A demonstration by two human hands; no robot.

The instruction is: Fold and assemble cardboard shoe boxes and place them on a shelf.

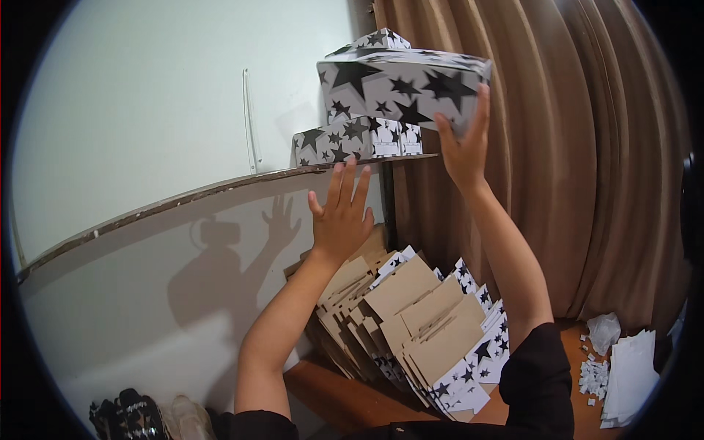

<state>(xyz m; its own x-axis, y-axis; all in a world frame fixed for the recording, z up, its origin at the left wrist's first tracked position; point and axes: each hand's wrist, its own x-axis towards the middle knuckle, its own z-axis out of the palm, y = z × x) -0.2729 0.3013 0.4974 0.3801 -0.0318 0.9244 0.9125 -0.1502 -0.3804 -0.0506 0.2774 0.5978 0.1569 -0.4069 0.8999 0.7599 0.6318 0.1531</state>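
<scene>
A white cardboard box (400, 88) printed with black stars is up at shelf height, slightly tilted. My right hand (464, 150) grips its lower right end, thumb at the front and fingers along the side. More star-printed boxes (331, 142) sit on the shelf (183, 196) below and behind it, and the top of another shows above. My left hand (341, 218) is raised with its fingers spread, holding nothing. Its fingertips are at the shelf's front edge, just under the lower boxes; whether they touch the edge I cannot tell.
Below, flat cardboard pieces (440, 330), brown and star-printed, lean in a stack on an orange-brown surface (330, 392). A brown curtain (543, 183) hangs at right. White sheets (629, 374), small white scraps (592, 378) and a clear plastic bag (603, 331) lie lower right. Shoes (136, 414) stand lower left.
</scene>
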